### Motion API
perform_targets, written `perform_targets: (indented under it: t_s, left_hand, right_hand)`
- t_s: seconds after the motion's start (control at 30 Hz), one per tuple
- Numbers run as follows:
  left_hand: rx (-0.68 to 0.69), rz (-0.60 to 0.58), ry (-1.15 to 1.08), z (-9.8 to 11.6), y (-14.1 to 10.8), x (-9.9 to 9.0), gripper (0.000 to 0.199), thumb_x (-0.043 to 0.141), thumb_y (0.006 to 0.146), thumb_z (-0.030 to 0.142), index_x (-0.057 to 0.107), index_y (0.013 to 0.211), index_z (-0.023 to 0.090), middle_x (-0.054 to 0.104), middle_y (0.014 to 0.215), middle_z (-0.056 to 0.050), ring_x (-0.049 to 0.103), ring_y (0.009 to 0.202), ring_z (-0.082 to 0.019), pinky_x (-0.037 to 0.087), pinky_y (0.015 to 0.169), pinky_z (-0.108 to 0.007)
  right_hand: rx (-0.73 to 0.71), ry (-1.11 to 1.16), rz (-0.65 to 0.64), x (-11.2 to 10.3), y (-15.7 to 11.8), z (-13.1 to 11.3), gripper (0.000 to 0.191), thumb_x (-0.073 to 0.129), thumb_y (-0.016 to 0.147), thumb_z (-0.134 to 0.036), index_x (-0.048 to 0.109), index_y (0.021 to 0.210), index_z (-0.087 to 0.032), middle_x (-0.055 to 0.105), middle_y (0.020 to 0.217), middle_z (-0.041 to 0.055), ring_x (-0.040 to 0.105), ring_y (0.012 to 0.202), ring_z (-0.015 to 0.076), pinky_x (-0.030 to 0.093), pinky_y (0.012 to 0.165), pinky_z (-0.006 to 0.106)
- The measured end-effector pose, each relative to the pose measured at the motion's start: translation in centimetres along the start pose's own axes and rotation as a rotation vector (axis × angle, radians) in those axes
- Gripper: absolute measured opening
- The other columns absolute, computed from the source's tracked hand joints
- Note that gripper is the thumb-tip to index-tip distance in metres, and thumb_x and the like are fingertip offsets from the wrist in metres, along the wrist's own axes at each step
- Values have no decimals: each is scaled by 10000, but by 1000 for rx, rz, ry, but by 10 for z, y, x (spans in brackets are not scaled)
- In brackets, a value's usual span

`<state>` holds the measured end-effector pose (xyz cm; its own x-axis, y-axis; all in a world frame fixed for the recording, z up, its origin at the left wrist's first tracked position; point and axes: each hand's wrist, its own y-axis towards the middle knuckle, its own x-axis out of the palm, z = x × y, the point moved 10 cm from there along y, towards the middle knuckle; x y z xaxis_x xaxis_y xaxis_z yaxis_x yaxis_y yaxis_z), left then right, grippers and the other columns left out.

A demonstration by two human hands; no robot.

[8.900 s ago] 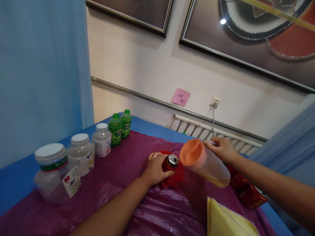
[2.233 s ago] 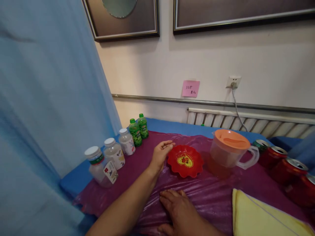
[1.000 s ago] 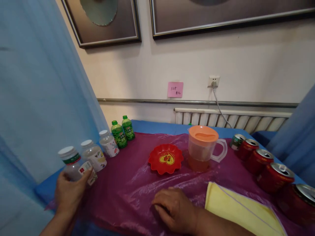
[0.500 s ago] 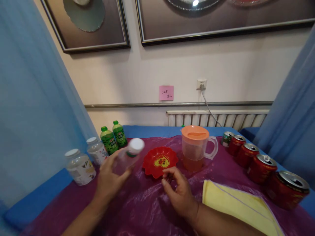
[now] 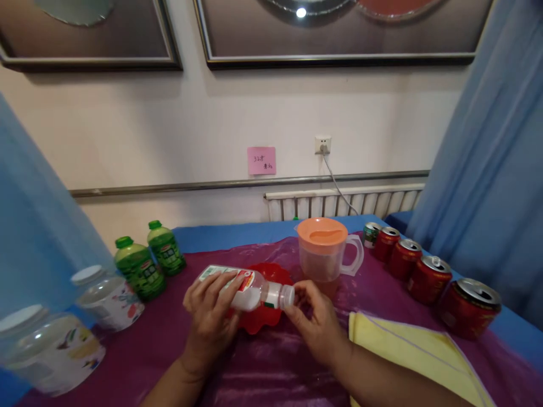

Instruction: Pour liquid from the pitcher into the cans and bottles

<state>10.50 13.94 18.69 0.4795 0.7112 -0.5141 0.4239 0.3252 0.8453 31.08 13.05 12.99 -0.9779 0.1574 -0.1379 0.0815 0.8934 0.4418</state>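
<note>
A clear plastic bottle [image 5: 250, 291] with a red, white and green label is tilted onto its side above the red scalloped plate [image 5: 258, 321]. My left hand [image 5: 214, 308] wraps round its body, with the neck pointing right. At the neck's end is a white cap [image 5: 287, 297]. My right hand [image 5: 316, 322] has thumb and forefinger closed at this cap. The other right fingers curl inward, and whether anything is in them is hidden. Just behind my right hand stands a clear pitcher [image 5: 320, 263] with an orange lid and amber liquid low inside.
Two green bottles [image 5: 139, 271] and two white-lidded jars [image 5: 51, 350] stand at the left. Several drink cans [image 5: 428, 280] line the right side. A folded yellow cloth [image 5: 407, 350] lies beside my right forearm. Purple plastic sheeting [image 5: 254, 379] covers the blue table.
The bottle has gone from tilted upright, cap up, to nearly horizontal over the plate. My right hand has met its cap end. The view has turned right.
</note>
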Motion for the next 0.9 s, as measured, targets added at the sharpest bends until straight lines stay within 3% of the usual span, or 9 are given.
perform_targets:
  t_s: [0.3, 0.9]
  left_hand:
    - [47, -24, -9, 2, 5, 8, 495, 617, 865, 286, 556, 1355, 324, 705, 1221, -92, 591, 1163, -338, 348, 1062, -531]
    - [36, -69, -45, 1, 6, 16, 476, 611, 882, 277, 555, 1354, 255, 680, 1217, -127, 582, 1160, -347, 355, 1054, -529]
  right_hand:
    - [95, 124, 39, 3, 3, 22, 332, 696, 857, -510, 607, 915, -196, 626, 741, -23, 538, 647, 114, 427, 612, 233]
    - [149, 108, 32, 7, 1, 22, 256, 745, 802, -410, 604, 850, -201, 596, 670, -45, 513, 599, 104, 378, 580, 227]
